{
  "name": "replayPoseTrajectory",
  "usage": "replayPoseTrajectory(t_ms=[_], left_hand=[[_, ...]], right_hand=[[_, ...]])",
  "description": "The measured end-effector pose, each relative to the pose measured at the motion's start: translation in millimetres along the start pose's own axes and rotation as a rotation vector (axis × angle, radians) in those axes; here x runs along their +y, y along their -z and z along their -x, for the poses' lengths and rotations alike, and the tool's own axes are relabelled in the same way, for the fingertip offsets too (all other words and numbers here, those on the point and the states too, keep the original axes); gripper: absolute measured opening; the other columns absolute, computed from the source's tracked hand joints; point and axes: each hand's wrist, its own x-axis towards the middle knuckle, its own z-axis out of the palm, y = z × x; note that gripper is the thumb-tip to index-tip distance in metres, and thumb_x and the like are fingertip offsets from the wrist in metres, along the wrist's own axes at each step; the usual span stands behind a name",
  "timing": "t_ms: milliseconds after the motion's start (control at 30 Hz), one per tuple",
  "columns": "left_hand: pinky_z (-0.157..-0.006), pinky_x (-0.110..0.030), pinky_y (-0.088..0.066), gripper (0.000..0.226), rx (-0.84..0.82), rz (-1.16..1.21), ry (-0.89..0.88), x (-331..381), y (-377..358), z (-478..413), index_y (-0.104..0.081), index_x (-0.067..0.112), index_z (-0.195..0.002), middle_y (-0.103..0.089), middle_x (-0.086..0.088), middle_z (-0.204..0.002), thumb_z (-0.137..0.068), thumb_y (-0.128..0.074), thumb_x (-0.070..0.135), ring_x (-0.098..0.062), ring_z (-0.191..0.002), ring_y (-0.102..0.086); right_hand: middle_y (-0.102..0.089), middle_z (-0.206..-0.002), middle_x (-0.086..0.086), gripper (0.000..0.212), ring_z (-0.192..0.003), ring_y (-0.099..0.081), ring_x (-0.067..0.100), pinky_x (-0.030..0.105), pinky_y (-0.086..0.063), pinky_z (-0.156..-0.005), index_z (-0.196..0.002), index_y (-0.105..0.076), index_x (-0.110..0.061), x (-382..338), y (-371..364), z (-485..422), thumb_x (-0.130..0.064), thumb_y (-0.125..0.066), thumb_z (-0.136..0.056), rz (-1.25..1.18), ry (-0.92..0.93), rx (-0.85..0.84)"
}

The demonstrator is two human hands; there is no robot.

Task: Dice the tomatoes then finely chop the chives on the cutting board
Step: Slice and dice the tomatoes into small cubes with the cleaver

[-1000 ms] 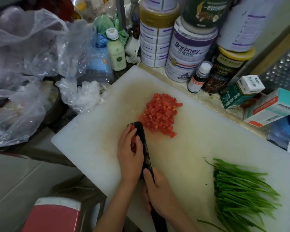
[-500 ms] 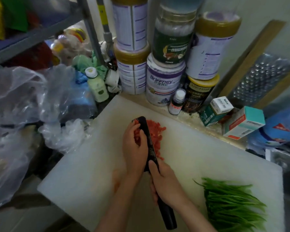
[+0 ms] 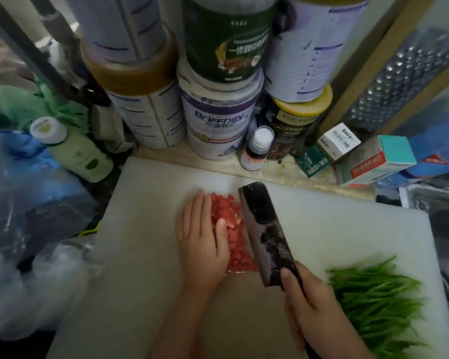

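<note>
Crumpled plastic bags [image 3: 36, 229] and a pale green bottle [image 3: 75, 151] lie at the left of the counter, beside the white cutting board [image 3: 140, 229]. Mid-board, the left hand [image 3: 201, 244] lies with its grip spread, straight fingers along the left side of the diced tomatoes [image 3: 231, 221] and the thumb on the pile. Touching the pile's right side is the dark knife [image 3: 265, 234], tilted. The right hand [image 3: 314, 314] has its grip wrapped round the handle. The chives [image 3: 379, 301] lie uncut at the board's near right. Stacked tins [image 3: 218, 125] stand along the far edge.
</note>
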Motion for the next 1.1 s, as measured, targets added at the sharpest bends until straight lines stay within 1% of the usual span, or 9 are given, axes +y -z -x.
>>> replayPoseTrajectory(t_ms=[100,233,333,400,533,667,800,967,1100], left_hand=[[-0.117,-0.045,-0.03,0.06,-0.076,-0.019,-0.027,-1,2,-3,-0.052,-0.001,-0.139,-0.05,-0.014,-0.146,-0.106,-0.019,0.038,-0.026,-0.139,-0.041],[-0.121,-0.037,-0.021,0.054,-0.089,0.121,0.03,0,24,-7,-0.043,0.007,-0.145,-0.04,-0.006,-0.153,-0.104,-0.022,0.035,-0.017,-0.144,-0.032],[-0.116,-0.017,-0.022,0.043,-0.024,0.485,0.336,1,56,-6,-0.046,0.027,-0.138,-0.04,0.009,-0.151,-0.101,-0.026,0.038,-0.003,-0.141,-0.035],[-0.116,-0.019,-0.026,0.044,0.009,0.697,0.571,-4,78,1,-0.049,0.032,-0.133,-0.046,0.013,-0.145,-0.095,-0.028,0.042,0.0,-0.136,-0.04],[-0.117,-0.029,-0.03,0.055,0.068,0.66,0.647,-25,114,33,-0.051,0.022,-0.139,-0.051,0.008,-0.144,-0.095,-0.028,0.045,-0.005,-0.134,-0.045],[-0.109,-0.016,-0.036,0.041,0.12,0.602,0.693,-33,133,69,-0.056,0.019,-0.135,-0.057,0.005,-0.137,-0.107,-0.031,0.036,-0.006,-0.128,-0.051],[-0.101,-0.006,-0.038,0.051,0.132,0.576,0.715,-34,140,98,-0.055,0.014,-0.136,-0.059,0.003,-0.135,-0.101,-0.031,0.041,-0.003,-0.125,-0.053],[-0.105,-0.015,-0.037,0.042,0.152,0.538,0.749,-39,139,122,-0.055,0.012,-0.136,-0.058,0.001,-0.135,-0.106,-0.031,0.029,-0.009,-0.126,-0.052],[-0.099,-0.004,-0.037,0.047,0.145,0.54,0.75,-38,138,130,-0.055,0.012,-0.136,-0.059,0.003,-0.133,-0.103,-0.033,0.036,-0.003,-0.123,-0.052]], right_hand=[[-0.052,-0.043,0.0,0.017,-0.033,-0.047,0.01,0.022,-0.037,-0.043,-0.09,-0.057,-0.021,-1,-1,2,-0.031,-0.045,-0.096,-0.022,-0.032,-0.018],[-0.046,-0.041,0.006,0.018,-0.03,-0.044,0.02,0.021,-0.035,-0.036,-0.081,-0.052,-0.027,-8,-2,10,-0.03,-0.044,-0.097,-0.037,0.008,-0.056],[-0.047,-0.046,0.01,0.013,-0.034,-0.045,0.02,0.022,-0.034,-0.037,-0.084,-0.052,-0.037,-4,1,21,-0.036,-0.044,-0.095,0.017,0.086,-0.106],[-0.054,-0.056,0.006,0.011,-0.042,-0.048,0.015,0.024,-0.035,-0.043,-0.086,-0.051,-0.039,3,1,27,-0.042,-0.043,-0.094,0.11,0.161,-0.204],[-0.054,-0.059,-0.015,0.029,-0.055,-0.054,0.005,0.017,-0.038,-0.054,-0.096,-0.049,-0.043,23,-17,45,-0.059,-0.025,-0.091,0.476,0.426,-0.43],[-0.058,-0.061,-0.014,0.034,-0.051,-0.052,0.003,0.02,-0.029,-0.047,-0.084,-0.055,-0.033,29,-39,55,-0.046,-0.027,-0.096,0.803,0.637,-0.481],[-0.061,-0.091,0.008,0.044,-0.081,-0.055,0.026,0.032,-0.031,-0.063,-0.108,-0.05,-0.023,40,-47,49,-0.05,-0.018,-0.097,0.66,0.719,-0.626],[-0.058,-0.079,0.001,0.027,-0.067,-0.051,0.015,0.029,-0.037,-0.064,-0.105,-0.056,-0.018,24,-41,12,-0.034,-0.036,-0.101,0.59,0.552,-0.649],[-0.055,-0.075,-0.009,0.023,-0.068,-0.051,0.011,0.024,-0.04,-0.068,-0.099,-0.057,-0.017,14,-30,-24,-0.032,-0.041,-0.099,0.595,0.589,-0.512]])
